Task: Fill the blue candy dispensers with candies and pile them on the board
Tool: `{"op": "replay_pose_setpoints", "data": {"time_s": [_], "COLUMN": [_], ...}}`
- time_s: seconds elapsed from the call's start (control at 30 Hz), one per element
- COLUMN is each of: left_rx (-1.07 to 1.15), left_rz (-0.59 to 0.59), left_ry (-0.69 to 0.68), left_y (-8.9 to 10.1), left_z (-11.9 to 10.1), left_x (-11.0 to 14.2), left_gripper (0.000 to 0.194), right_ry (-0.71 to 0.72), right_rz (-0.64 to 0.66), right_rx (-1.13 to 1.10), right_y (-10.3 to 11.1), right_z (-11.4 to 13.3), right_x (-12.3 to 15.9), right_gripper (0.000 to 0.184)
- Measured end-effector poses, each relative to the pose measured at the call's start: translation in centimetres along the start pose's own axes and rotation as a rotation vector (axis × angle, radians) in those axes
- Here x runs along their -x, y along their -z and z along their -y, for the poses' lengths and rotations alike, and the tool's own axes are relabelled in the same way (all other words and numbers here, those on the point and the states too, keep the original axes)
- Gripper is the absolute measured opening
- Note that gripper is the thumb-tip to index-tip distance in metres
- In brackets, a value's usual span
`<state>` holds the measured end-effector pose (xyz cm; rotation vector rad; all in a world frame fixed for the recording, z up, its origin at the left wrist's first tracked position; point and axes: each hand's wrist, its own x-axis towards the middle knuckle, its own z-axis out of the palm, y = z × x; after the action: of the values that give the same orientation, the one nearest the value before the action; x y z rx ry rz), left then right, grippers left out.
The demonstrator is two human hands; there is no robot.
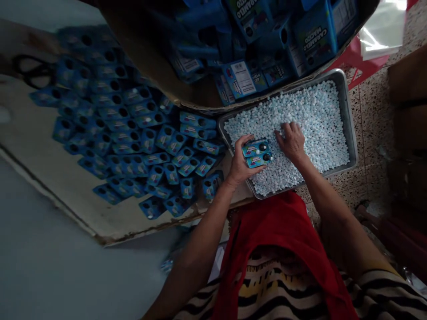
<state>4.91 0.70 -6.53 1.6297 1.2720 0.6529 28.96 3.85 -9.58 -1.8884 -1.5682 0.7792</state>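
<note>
My left hand [240,161] is closed around two small blue candy boxes [256,153], held side by side over the near left corner of a metal tray [350,133]. The tray is filled with small white and pale blue candies [320,120]. Resting on the candies just right of the boxes, my right hand [292,141] has its fingers curled down into the pile; whether it holds any candies is hidden.
Many flat blue boxes [133,138] lie in overlapping rows on a cardboard sheet [50,173] to the left. A large container of blue boxes [260,40] stands behind the tray. Black scissors [31,71] lie far left. Red cloth [276,240] covers my lap.
</note>
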Motion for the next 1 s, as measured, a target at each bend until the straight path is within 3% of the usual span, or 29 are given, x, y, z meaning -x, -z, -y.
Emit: {"op": "replay_pose_setpoints", "data": {"time_s": [0.1, 0.17, 0.27, 0.37, 0.43, 0.6, 0.77, 1.0], "left_rx": [-0.025, 0.014, 0.06, 0.038, 0.018, 0.038, 0.232, 0.257], "left_rz": [-0.008, -0.05, -0.146, -0.095, -0.098, -0.131, -0.105, -0.12], "left_ry": [0.042, 0.048, 0.065, 0.018, -0.053, -0.103, -0.07, 0.151], "left_y": [0.3, 0.5, 0.7, 0.3, -0.4, -3.1, -4.5, -2.3], "left_z": [-0.7, -0.7, -1.1, -2.3, -3.2, -3.8, -2.5, -3.9], "left_x": [0.1, 0.2, 0.2, -0.1, -0.5, -1.2, -1.6, -2.0], "left_gripper": [0.086, 0.077, 0.082, 0.083, 0.083, 0.084, 0.111, 0.05], "right_ry": [-0.159, -0.318, -0.537, -0.715, -0.773, -0.709, -0.557, -0.449], "right_rz": [-0.034, -0.058, 0.039, 0.127, 0.115, -0.017, 0.007, 0.03], "right_rx": [-0.192, -0.448, -0.956, -1.421, -1.579, -1.675, -1.621, -1.586], "right_y": [0.4, 1.4, 3.6, 5.5, 6.2, 7.0, 7.8, 7.4], "right_z": [-0.2, -0.5, -0.7, -0.1, 0.9, 4.2, 5.6, 6.0], "right_x": [1.2, 1.2, 1.0, 1.3, 1.6, 1.6, 0.7, 0.2], "right_gripper": [0.048, 0.055, 0.052, 0.036, 0.029, 0.02, 0.024, 0.025]}}
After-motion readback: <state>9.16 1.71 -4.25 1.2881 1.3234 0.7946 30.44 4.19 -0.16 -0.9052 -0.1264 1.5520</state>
